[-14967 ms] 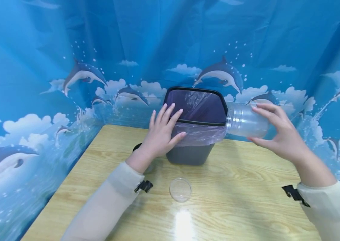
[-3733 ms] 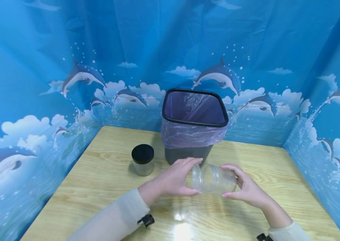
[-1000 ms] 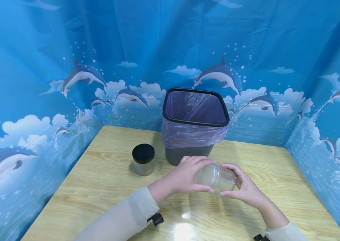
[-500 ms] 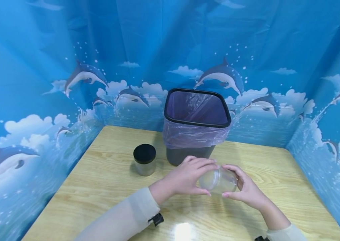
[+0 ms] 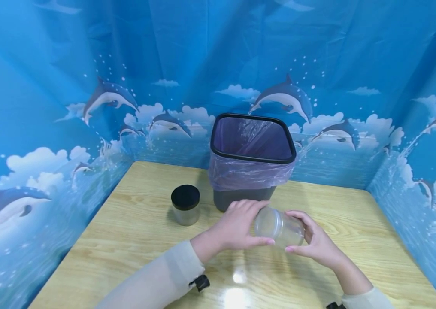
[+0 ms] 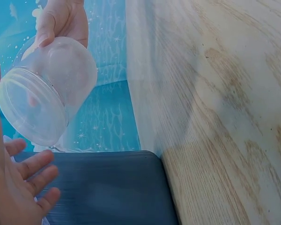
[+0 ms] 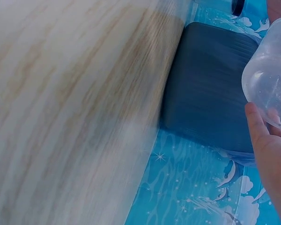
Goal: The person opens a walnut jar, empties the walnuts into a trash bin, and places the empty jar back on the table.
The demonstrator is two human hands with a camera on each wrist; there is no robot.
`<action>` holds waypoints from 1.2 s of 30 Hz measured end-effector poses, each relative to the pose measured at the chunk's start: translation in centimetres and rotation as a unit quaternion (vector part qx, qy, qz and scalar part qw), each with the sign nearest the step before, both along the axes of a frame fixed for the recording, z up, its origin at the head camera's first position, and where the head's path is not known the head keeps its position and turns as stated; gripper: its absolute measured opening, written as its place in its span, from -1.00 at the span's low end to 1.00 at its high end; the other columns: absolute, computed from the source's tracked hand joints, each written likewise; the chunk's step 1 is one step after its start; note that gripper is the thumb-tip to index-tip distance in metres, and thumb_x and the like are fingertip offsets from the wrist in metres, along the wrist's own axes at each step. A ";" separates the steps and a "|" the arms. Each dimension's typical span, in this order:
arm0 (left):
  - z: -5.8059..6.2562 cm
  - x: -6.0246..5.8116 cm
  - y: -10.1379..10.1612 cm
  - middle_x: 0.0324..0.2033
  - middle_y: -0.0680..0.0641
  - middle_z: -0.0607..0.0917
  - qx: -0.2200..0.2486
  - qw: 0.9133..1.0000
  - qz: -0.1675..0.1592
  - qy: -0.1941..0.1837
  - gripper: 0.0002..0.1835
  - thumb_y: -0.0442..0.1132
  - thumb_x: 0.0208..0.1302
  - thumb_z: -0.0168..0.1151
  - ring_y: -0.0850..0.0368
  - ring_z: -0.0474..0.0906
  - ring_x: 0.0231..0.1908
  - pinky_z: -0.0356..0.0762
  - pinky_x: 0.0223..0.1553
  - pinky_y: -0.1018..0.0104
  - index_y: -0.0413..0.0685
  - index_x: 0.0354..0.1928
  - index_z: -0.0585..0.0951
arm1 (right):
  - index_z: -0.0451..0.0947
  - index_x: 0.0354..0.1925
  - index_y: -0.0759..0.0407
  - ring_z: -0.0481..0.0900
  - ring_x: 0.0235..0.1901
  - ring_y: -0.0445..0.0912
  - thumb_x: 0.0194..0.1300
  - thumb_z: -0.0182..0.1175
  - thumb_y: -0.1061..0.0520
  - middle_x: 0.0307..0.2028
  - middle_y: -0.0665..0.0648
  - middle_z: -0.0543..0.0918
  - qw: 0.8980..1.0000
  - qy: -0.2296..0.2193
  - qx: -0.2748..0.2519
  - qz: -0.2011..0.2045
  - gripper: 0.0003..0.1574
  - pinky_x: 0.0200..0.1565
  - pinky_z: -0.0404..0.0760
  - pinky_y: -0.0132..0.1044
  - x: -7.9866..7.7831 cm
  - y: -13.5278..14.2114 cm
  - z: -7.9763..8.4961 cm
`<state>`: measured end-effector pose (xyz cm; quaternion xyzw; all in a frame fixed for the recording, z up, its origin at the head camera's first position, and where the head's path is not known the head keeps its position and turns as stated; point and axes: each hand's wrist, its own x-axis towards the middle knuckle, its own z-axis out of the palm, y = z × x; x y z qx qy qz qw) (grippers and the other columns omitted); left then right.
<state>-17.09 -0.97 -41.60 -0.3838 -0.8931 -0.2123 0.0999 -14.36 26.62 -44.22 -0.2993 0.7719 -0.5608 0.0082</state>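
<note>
My right hand grips a clear plastic jar by its base end, holding it on its side above the table, mouth toward the left. A clear round lid sits over the jar's mouth. Around that lid end my left hand is spread, thumb below and fingers above in the head view. The left wrist view shows its fingers fanned out and loose beside the lid. In the right wrist view, fingertips of the right hand lie against the jar's base.
Behind the hands stands a dark grey bin with a purple liner folded over its rim. A smaller jar with a black lid stands left of the bin. Dolphin-print curtains surround the wooden table.
The lid lay on the table at first, then was in my left hand apart from the jar; now it covers the mouth. Lately the left fingers moved round the lid and spread.
</note>
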 end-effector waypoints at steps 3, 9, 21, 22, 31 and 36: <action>0.0 0.1 0.1 0.20 0.08 0.59 -0.007 1.000 0.021 -0.019 0.00 0.58 0.14 0.05 0.11 0.49 0.14 0.42 0.10 0.13 0.08 0.45 0.32 | 0.18 0.41 0.34 0.45 0.20 -0.25 -0.03 0.46 0.50 0.27 -0.04 0.44 1.000 -0.002 -0.001 0.000 0.09 0.18 0.44 -0.48 0.0 0.0 0.0; 0.1 0.2 0.3 -0.06 0.18 0.67 -0.016 0.998 0.038 -0.052 -0.06 0.60 0.15 0.01 0.20 0.54 -0.11 0.47 -0.02 0.18 0.13 0.40 0.39 | 0.18 0.41 0.35 0.45 0.20 -0.25 -0.02 0.46 0.49 0.27 -0.04 0.44 1.000 -0.003 -0.002 0.000 0.08 0.17 0.44 -0.48 0.1 0.0 0.0; 0.3 0.0 0.0 0.04 0.15 0.67 -0.003 0.999 0.002 -0.049 -0.05 0.55 0.11 0.14 0.19 0.51 0.00 0.45 0.10 0.16 0.15 0.43 0.36 | 0.19 0.41 0.34 0.45 0.20 -0.25 -0.03 0.47 0.49 0.27 -0.03 0.44 1.000 -0.003 0.002 -0.004 0.09 0.18 0.44 -0.48 0.3 0.0 0.2; 0.3 0.0 0.0 0.07 0.14 0.66 -0.002 0.999 -0.006 -0.048 -0.04 0.54 0.11 0.17 0.17 0.50 0.04 0.43 0.14 0.15 0.17 0.44 0.34 | 0.19 0.41 0.34 0.45 0.20 -0.25 -0.03 0.47 0.48 0.27 -0.03 0.44 1.000 -0.003 0.002 -0.004 0.09 0.18 0.44 -0.48 0.3 0.1 0.2; 0.5 -0.5 -0.6 0.28 0.05 0.50 -0.017 0.997 -0.073 -0.018 0.01 0.30 0.05 0.45 0.08 0.34 0.30 0.27 0.31 -0.01 0.32 0.52 0.22 | 0.19 0.41 0.34 0.44 0.21 -0.25 -0.03 0.47 0.48 0.28 -0.02 0.42 1.000 -0.006 0.006 -0.004 0.08 0.20 0.41 -0.49 0.3 0.2 0.2; 0.7 -0.5 -0.6 0.35 0.03 0.42 -0.019 0.996 -0.092 0.005 0.04 0.19 0.03 0.52 0.06 0.28 0.35 0.25 0.33 -0.02 0.34 0.54 0.19 | 0.19 0.40 0.35 0.44 0.20 -0.24 -0.03 0.46 0.49 0.28 -0.02 0.43 1.000 -0.005 0.000 -0.001 0.07 0.19 0.42 -0.49 0.2 0.2 0.1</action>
